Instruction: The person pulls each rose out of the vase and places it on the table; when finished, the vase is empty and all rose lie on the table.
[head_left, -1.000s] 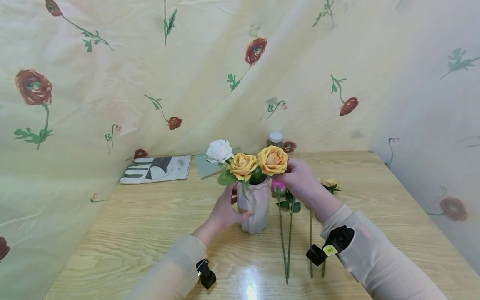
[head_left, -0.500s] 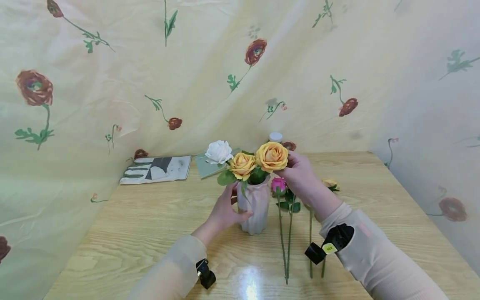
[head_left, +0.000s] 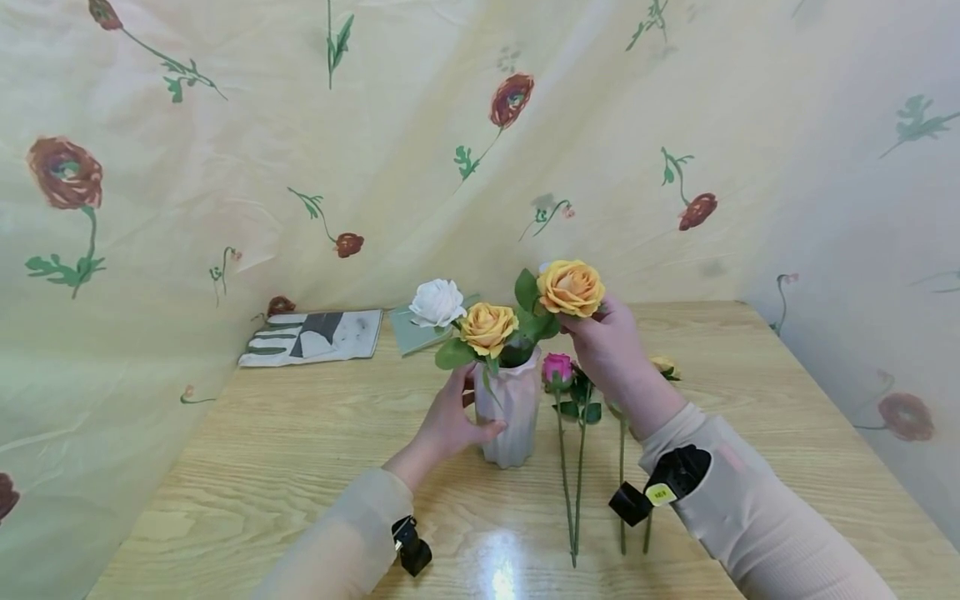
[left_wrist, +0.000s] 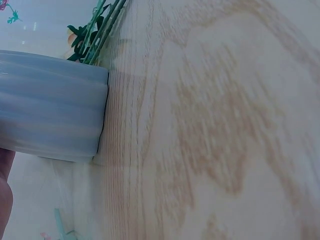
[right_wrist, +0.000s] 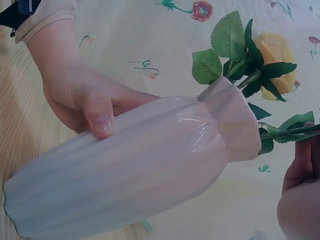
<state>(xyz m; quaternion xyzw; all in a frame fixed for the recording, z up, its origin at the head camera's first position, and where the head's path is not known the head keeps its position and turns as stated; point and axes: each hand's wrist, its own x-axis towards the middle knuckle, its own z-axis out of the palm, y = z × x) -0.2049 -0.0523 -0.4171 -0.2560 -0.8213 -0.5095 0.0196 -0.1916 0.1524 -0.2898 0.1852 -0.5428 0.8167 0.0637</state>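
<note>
— Where is the flower I'm working with?

— I have the orange rose (head_left: 572,287) up above and just right of the mouth of the pale ribbed vase (head_left: 510,408), its stem running down toward the opening. My right hand (head_left: 611,350) pinches it right under the bloom, fingers curled round the stem.

— And the other hand?

— My left hand (head_left: 450,417) grips the vase on its left side, thumb (right_wrist: 100,120) laid across the front, as the right wrist view shows. The vase stands on the wooden table (head_left: 300,467).

— What else sits in it?

— A second orange rose (head_left: 488,327) and a white rose (head_left: 438,302), leaning left.

— Around it?

— Just right of the vase, a pink rosebud (head_left: 557,367) and other long stems (head_left: 577,483) lie flat on the table. At the back, a printed paper (head_left: 315,336) rests before the flowered cloth (head_left: 225,167).
</note>
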